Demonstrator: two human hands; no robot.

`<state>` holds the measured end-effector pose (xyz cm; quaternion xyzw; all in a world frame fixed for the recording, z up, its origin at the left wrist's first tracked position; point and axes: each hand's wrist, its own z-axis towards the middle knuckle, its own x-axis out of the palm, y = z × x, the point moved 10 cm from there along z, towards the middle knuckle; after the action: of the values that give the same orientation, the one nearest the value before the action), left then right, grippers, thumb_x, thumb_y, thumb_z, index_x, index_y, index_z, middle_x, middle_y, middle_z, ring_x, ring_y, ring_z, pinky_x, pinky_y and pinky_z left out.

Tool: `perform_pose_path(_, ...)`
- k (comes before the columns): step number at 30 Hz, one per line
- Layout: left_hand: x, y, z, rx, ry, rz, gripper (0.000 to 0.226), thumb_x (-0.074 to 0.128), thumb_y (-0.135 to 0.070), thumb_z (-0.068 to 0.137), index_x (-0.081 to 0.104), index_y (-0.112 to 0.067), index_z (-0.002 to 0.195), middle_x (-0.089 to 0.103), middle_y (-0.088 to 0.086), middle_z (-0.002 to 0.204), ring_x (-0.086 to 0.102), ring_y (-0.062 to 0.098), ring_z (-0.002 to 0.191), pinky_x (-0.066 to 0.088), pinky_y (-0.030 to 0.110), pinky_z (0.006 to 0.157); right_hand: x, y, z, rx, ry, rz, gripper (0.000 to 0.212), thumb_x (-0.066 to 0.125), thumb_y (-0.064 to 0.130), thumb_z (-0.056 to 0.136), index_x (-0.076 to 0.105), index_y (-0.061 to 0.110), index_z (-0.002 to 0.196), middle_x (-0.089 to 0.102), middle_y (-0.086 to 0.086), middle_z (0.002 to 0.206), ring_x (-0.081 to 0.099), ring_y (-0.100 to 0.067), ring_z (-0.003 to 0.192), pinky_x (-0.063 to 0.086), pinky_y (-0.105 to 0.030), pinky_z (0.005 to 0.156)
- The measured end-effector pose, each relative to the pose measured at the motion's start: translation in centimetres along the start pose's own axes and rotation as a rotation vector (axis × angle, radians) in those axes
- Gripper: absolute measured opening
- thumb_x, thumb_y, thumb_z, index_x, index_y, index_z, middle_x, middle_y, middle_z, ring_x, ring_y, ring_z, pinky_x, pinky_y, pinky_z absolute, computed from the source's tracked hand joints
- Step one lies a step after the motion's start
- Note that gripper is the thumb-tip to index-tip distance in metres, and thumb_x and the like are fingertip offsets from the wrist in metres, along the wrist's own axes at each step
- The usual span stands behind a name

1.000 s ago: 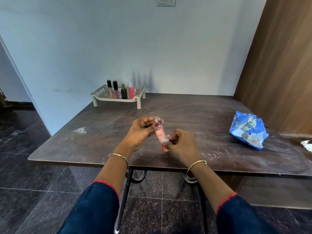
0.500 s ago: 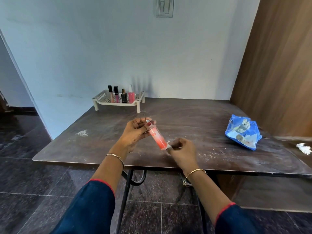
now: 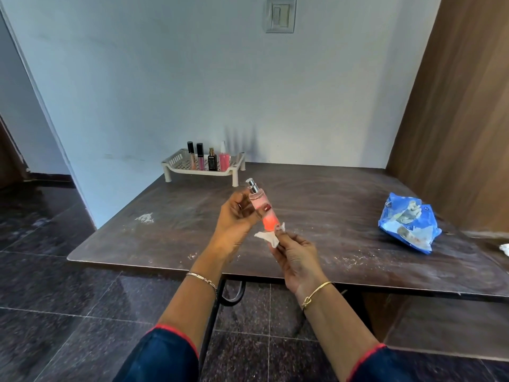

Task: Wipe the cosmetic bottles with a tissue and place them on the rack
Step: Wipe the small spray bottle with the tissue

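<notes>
left hand grips bottle | right hand pinches tissue | over table near edge

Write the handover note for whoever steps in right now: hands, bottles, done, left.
Left hand: grips the pink spray bottle, tilted, above the table.
Right hand: pinches the tissue against the bottle's base.
Rack: far left corner of the table, with four bottles standing in it.
Blue packet: on the table's right side.
Done: four bottles racked.
Left: finish wiping the held bottle and stand it on the rack. No other loose bottles show.
</notes>
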<state>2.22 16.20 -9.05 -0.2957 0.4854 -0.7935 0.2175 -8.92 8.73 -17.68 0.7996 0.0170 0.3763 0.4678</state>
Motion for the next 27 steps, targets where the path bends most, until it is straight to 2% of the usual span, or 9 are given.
perform_pose_path(6, 1.0, 1.0, -0.7, -0.018, 0.004, 0.112, 0.028, 0.068, -0.001, 0.081, 0.061, -0.002, 0.108, 0.071, 0.009, 0.103, 0.066, 0.019, 0.096, 0.053, 0.035, 0.087, -0.5, 0.5, -0.4, 0.029, -0.052, 0.077, 0.021, 0.066, -0.009, 0.078, 0.058, 0.009, 0.073, 0.066, -0.007, 0.074, 0.063, -0.01, 0.062, 0.054, -0.018, 0.054)
perform_pose_path(9, 1.0, 0.8, -0.9, -0.009, 0.002, 0.188, 0.024, 0.069, -0.006, 0.082, 0.063, -0.014, 0.104, 0.068, -0.006, 0.084, 0.061, 0.005, 0.079, 0.05, 0.024, 0.069, -0.9, 3.4, -0.2, -0.09, -0.098, 0.162, 0.022, 0.07, -0.005, 0.077, 0.055, 0.012, 0.076, 0.067, 0.001, 0.063, 0.062, -0.003, 0.051, 0.053, -0.015, 0.049)
perform_pose_path(11, 1.0, 1.1, -1.2, -0.01, 0.017, 0.264, 0.021, 0.07, -0.011, 0.082, 0.063, -0.022, 0.099, 0.067, -0.012, 0.079, 0.058, 0.001, 0.073, 0.046, 0.021, 0.067, -0.2, 6.6, -0.4, -0.263, -0.078, 0.115, 0.022, 0.074, -0.001, 0.073, 0.057, 0.012, 0.076, 0.069, -0.003, 0.072, 0.063, -0.006, 0.058, 0.052, -0.014, 0.051)
perform_pose_path(14, 1.4, 1.5, -1.6, -0.026, 0.028, 0.343, 0.021, 0.07, -0.015, 0.083, 0.063, -0.02, 0.102, 0.066, -0.006, 0.083, 0.057, 0.005, 0.072, 0.046, 0.025, 0.066, 1.9, 11.0, -1.8, -0.627, -0.066, -0.225, 0.02, 0.075, -0.002, 0.072, 0.067, 0.014, 0.08, 0.07, -0.003, 0.084, 0.067, -0.012, 0.074, 0.055, -0.021, 0.067)
perform_pose_path(17, 1.8, 1.0, -1.7, -0.018, 0.011, 0.384, 0.02, 0.071, -0.015, 0.083, 0.064, -0.014, 0.101, 0.066, -0.001, 0.081, 0.055, 0.006, 0.064, 0.044, 0.026, 0.061, 6.0, 12.5, -5.6, -1.161, 0.0, -0.844, 0.026, 0.059, -0.003, 0.081, 0.072, 0.016, 0.094, 0.068, 0.003, 0.101, 0.065, -0.014, 0.092, 0.055, -0.032, 0.082)
perform_pose_path(19, 1.9, 0.6, -1.9, -0.018, 0.0, 0.367, 0.018, 0.069, -0.013, 0.084, 0.064, -0.015, 0.101, 0.067, -0.002, 0.08, 0.055, 0.007, 0.06, 0.044, 0.026, 0.06, 8.2, 11.0, -8.0, -1.465, 0.049, -1.254, 0.034, 0.043, 0.004, 0.082, 0.07, 0.009, 0.103, 0.065, -0.005, 0.112, 0.063, -0.021, 0.098, 0.055, -0.033, 0.079)
perform_pose_path(21, 1.6, 0.6, -2.1, -0.032, -0.01, 0.369, 0.016, 0.069, -0.015, 0.084, 0.064, -0.018, 0.1, 0.066, 0.0, 0.077, 0.054, 0.011, 0.059, 0.045, 0.029, 0.059, 8.8, 9.1, -8.5, -1.589, 0.1, -1.509, 0.04, 0.038, 0.008, 0.081, 0.066, 0.005, 0.109, 0.064, -0.011, 0.114, 0.065, -0.028, 0.097, 0.058, -0.037, 0.07)
perform_pose_path(23, 1.5, 0.8, -2.5, -0.039, -0.01, 0.43, 0.015, 0.07, -0.018, 0.084, 0.063, -0.019, 0.098, 0.065, -0.002, 0.074, 0.054, 0.012, 0.057, 0.047, 0.032, 0.061, 8.6, 8.6, -8.2, -1.607, 0.133, -1.57, 0.038, 0.045, 0.004, 0.079, 0.064, 0.003, 0.112, 0.064, -0.012, 0.114, 0.065, -0.03, 0.094, 0.058, -0.039, 0.067)
perform_pose_path(27, 1.5, 0.6, -2.6, -0.032, -0.04, 0.62, 0.026, 0.071, -0.015, 0.082, 0.063, -0.014, 0.107, 0.063, -0.008, 0.074, 0.056, 0.005, 0.059, 0.051, 0.028, 0.068, 8.6, 7.8, -8.3, -1.738, 0.21, -1.73, 0.035, 0.045, 0.006, 0.083, 0.064, 0.005, 0.112, 0.064, -0.01, 0.113, 0.062, -0.026, 0.102, 0.057, -0.034, 0.075)
